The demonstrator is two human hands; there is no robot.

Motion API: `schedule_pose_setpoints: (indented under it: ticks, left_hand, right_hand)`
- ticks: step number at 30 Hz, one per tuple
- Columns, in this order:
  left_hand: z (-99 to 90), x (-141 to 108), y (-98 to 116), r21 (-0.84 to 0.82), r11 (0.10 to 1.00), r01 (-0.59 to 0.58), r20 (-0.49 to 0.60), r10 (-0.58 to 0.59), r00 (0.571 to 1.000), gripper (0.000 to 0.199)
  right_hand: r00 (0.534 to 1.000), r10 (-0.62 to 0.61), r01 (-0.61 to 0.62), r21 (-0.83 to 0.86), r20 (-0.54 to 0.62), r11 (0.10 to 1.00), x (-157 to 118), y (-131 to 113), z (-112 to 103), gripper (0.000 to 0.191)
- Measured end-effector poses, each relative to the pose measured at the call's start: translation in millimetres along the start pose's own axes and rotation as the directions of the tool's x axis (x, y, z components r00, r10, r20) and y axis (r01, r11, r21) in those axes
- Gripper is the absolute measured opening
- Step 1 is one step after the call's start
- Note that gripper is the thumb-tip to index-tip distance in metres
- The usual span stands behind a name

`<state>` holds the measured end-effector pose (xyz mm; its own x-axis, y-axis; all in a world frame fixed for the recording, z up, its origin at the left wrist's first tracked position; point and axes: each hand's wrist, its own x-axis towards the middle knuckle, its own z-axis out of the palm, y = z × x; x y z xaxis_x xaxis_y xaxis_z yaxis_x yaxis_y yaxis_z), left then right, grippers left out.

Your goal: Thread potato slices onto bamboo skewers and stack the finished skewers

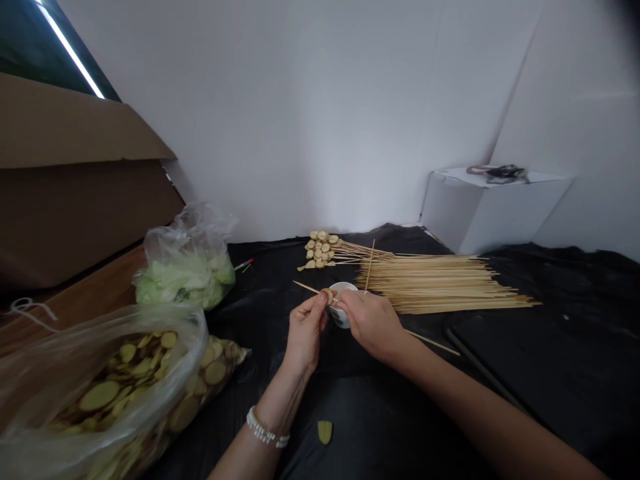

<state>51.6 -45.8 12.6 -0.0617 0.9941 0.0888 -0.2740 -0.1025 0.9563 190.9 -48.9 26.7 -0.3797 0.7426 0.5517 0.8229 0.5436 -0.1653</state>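
Observation:
My left hand (306, 327) pinches a potato slice (329, 295) between thumb and fingers. Closed around a bamboo skewer (434, 343) is my right hand (373, 320); the skewer's pointed end sticks out past the slice to the left, and its long end trails to the lower right. Just behind both hands stands a white cup (344, 287), partly hidden by them. Beyond it lie finished-looking skewers with potato slices (319, 250) on their left ends. A large pile of bare bamboo skewers (445, 283) is spread to the right.
An open plastic bag of potato slices (193, 320) is at the near left. Behind it sits a bag of pale green vegetable pieces (187, 270). One cut piece (325, 432) lies near me on the black sheet (280, 393). A white box (470, 210) stands back right.

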Motion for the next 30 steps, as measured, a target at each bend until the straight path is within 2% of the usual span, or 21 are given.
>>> schedule_pose_setpoints:
  ticks: [6, 11, 15, 21, 23, 27, 30]
  left_hand:
    - [-0.5, 0.5, -1.1, 0.005, 1.0, 0.006, -0.018, -0.006, 1.0, 0.035]
    - [-1.3, 2.2, 3.3, -0.019, 0.999, -0.033, -0.067, 0.031, 0.997, 0.034]
    - [-0.5, 1.0, 3.5, -0.004, 0.999, -0.034, -0.042, 0.033, 0.999, 0.036]
    - [-0.7, -0.2, -0.3, 0.012, 1.0, -0.009, -0.016, 0.009, 1.0, 0.036]
    - [-0.8, 0.1, -1.1, 0.014, 1.0, 0.0, -0.019, 0.0, 1.0, 0.036]
    - [0.2, -0.2, -2.7, 0.003, 1.0, 0.007, -0.007, -0.007, 1.0, 0.036]
    - [1.3, -1.3, -3.6, 0.007, 1.0, 0.009, 0.008, -0.009, 1.0, 0.035]
  right_hand:
    - [0.994, 0.041, -0.042, 0.004, 0.098, 0.999, 1.4, -0.9, -2.2, 0.031]
    - [0.998, 0.033, -0.034, 0.012, 0.055, 0.999, 0.4, -2.6, -0.4, 0.032]
    - [0.999, 0.018, -0.017, -0.016, 0.047, 1.0, -0.8, -2.6, 1.6, 0.033]
    - [0.984, 0.06, -0.071, 0.058, 0.168, 0.996, 2.0, -0.9, -2.4, 0.03]
    - [0.988, 0.056, -0.066, 0.065, 0.142, 0.996, 2.2, -0.4, -2.3, 0.03]
    - [1.0, 0.021, -0.022, 0.045, 0.017, 0.999, 0.5, 0.4, 0.3, 0.029]
    - [1.0, 0.004, -0.003, 0.066, -0.02, 0.998, -0.6, 0.1, 0.8, 0.026]
